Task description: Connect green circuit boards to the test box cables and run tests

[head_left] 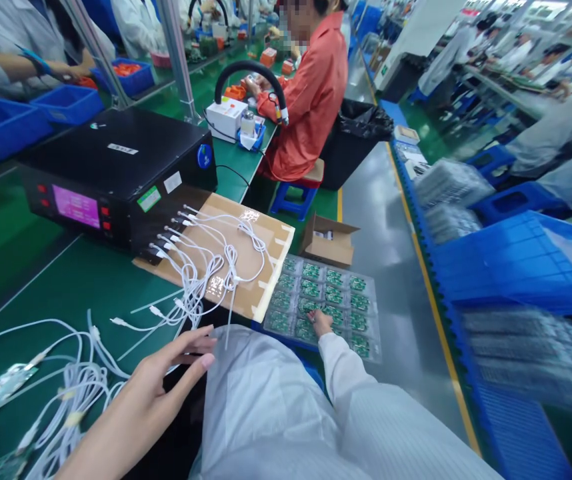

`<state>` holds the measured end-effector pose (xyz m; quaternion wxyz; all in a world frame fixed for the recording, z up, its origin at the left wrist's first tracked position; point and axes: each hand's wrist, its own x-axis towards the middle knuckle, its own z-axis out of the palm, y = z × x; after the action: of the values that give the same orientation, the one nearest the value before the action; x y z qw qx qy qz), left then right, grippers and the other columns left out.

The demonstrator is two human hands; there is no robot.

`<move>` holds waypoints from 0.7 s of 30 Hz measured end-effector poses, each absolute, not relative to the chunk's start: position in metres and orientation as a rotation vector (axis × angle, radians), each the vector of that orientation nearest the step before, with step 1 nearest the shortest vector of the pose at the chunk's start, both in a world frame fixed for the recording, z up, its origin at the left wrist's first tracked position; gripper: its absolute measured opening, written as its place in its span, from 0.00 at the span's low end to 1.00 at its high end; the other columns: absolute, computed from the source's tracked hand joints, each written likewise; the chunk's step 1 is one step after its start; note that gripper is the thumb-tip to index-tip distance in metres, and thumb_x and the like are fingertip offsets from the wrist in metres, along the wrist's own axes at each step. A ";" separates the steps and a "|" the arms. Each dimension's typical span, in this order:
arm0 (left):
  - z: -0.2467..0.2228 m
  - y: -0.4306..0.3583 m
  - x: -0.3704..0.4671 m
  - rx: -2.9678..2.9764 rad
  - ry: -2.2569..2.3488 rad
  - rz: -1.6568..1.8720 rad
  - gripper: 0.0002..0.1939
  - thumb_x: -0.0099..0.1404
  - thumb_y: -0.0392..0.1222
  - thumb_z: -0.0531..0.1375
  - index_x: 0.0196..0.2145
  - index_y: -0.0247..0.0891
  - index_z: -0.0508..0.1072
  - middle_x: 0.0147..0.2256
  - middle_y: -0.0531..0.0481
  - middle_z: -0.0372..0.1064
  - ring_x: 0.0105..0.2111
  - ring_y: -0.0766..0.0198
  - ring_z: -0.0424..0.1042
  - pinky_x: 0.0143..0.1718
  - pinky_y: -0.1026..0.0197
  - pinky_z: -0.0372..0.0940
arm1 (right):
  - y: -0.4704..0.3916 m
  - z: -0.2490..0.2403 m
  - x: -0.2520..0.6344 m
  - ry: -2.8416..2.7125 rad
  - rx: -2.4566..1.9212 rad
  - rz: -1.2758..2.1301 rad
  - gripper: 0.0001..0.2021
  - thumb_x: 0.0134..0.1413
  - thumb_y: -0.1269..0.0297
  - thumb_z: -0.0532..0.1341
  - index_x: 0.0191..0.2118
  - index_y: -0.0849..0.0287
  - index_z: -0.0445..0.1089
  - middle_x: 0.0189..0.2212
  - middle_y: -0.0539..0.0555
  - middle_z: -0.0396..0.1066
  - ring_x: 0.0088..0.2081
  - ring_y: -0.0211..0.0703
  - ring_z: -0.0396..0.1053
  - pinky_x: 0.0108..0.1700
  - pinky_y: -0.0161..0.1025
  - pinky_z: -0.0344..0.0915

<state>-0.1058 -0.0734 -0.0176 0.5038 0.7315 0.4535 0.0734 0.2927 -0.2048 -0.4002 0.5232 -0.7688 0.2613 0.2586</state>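
My left hand point(163, 380) hangs in front of the table edge, near the white cables point(191, 280). Its thumb and fingers are apart, and nothing is in them. At the right, my right hand point(323, 323) reaches down into a clear plastic tray point(373, 333) of green circuit boards point(335, 295) set in rows. The fingers of that hand are bent together on a circuit board point(307, 307) in the middle of the tray; they partly hide it. On the table at the lower left, a board in a clear holder point(1, 393) lies among coiled white cables point(73, 393).
A black instrument point(121, 167) with a lit pink screen stands on the green table, its cables crossing a cardboard sheet point(251, 247). Beyond the tray is an open cardboard box point(329, 243). A person in orange point(311, 93) sits ahead. Blue crates point(516, 260) stand right.
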 end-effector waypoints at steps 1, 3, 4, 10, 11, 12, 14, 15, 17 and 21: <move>-0.018 -0.073 -0.106 1.764 1.092 0.179 0.28 0.69 0.64 0.60 0.60 0.49 0.75 0.52 0.46 0.79 0.52 0.52 0.80 0.43 0.60 0.78 | -0.209 -0.399 0.292 0.648 -1.838 0.627 0.16 0.69 0.58 0.64 0.56 0.61 0.71 0.50 0.57 0.74 0.44 0.43 0.75 0.44 0.44 0.77; -0.019 -0.073 -0.106 1.760 1.089 0.182 0.28 0.69 0.63 0.61 0.60 0.48 0.75 0.52 0.45 0.79 0.52 0.51 0.80 0.44 0.60 0.78 | -0.220 -0.397 0.288 0.675 -1.835 0.645 0.15 0.69 0.59 0.64 0.54 0.61 0.71 0.48 0.56 0.74 0.42 0.42 0.75 0.42 0.42 0.77; -0.020 -0.074 -0.107 1.758 1.088 0.182 0.28 0.69 0.63 0.61 0.60 0.48 0.75 0.52 0.45 0.79 0.52 0.51 0.80 0.44 0.60 0.78 | -0.225 -0.396 0.287 0.682 -1.834 0.656 0.14 0.69 0.59 0.64 0.54 0.62 0.71 0.47 0.55 0.74 0.41 0.41 0.75 0.41 0.41 0.77; -0.023 -0.075 -0.111 1.767 1.089 0.185 0.29 0.69 0.63 0.61 0.61 0.47 0.75 0.53 0.44 0.79 0.52 0.50 0.79 0.47 0.57 0.78 | -0.244 -0.388 0.292 0.705 -1.859 0.730 0.13 0.69 0.60 0.64 0.52 0.62 0.72 0.44 0.54 0.75 0.38 0.39 0.75 0.38 0.39 0.76; -0.023 -0.074 -0.110 1.772 1.086 0.195 0.29 0.69 0.63 0.61 0.60 0.46 0.75 0.52 0.44 0.79 0.52 0.50 0.80 0.48 0.56 0.77 | -0.242 -0.388 0.295 0.709 -1.862 0.744 0.13 0.69 0.60 0.64 0.52 0.62 0.71 0.44 0.54 0.75 0.38 0.39 0.75 0.38 0.39 0.76; -0.023 -0.074 -0.109 1.775 1.081 0.202 0.28 0.69 0.63 0.61 0.60 0.46 0.76 0.51 0.44 0.79 0.51 0.50 0.80 0.49 0.56 0.77 | -0.239 -0.388 0.299 0.712 -1.861 0.760 0.13 0.69 0.60 0.64 0.52 0.62 0.71 0.44 0.54 0.75 0.38 0.39 0.75 0.38 0.39 0.76; -0.022 -0.074 -0.107 1.778 1.076 0.202 0.28 0.68 0.63 0.61 0.59 0.46 0.76 0.51 0.44 0.80 0.51 0.50 0.80 0.48 0.56 0.78 | -0.229 -0.389 0.303 0.721 -1.845 0.795 0.14 0.69 0.59 0.64 0.53 0.62 0.71 0.45 0.55 0.75 0.39 0.40 0.75 0.40 0.40 0.77; -0.022 -0.074 -0.106 1.776 1.076 0.195 0.28 0.68 0.63 0.61 0.60 0.47 0.76 0.51 0.45 0.79 0.51 0.51 0.80 0.47 0.57 0.78 | -0.224 -0.390 0.305 0.724 -1.832 0.809 0.14 0.69 0.59 0.64 0.54 0.62 0.71 0.46 0.55 0.75 0.40 0.41 0.76 0.41 0.41 0.77; -0.021 -0.074 -0.105 1.772 1.080 0.174 0.28 0.69 0.63 0.61 0.60 0.48 0.75 0.52 0.45 0.79 0.52 0.51 0.80 0.46 0.58 0.78 | -0.213 -0.393 0.305 0.725 -1.803 0.827 0.15 0.69 0.59 0.64 0.55 0.61 0.71 0.48 0.56 0.74 0.42 0.42 0.76 0.42 0.42 0.77; -0.022 -0.075 -0.108 1.778 1.086 0.180 0.27 0.69 0.63 0.61 0.59 0.48 0.76 0.52 0.45 0.79 0.52 0.51 0.80 0.46 0.59 0.78 | -0.209 -0.395 0.298 0.700 -1.767 0.827 0.15 0.69 0.58 0.64 0.55 0.61 0.71 0.48 0.56 0.74 0.43 0.43 0.76 0.42 0.43 0.78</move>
<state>-0.1078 -0.0752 -0.0217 0.5014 0.7356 0.4493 0.0744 0.2985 -0.2092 -0.3945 0.5092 -0.7336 0.2907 0.3435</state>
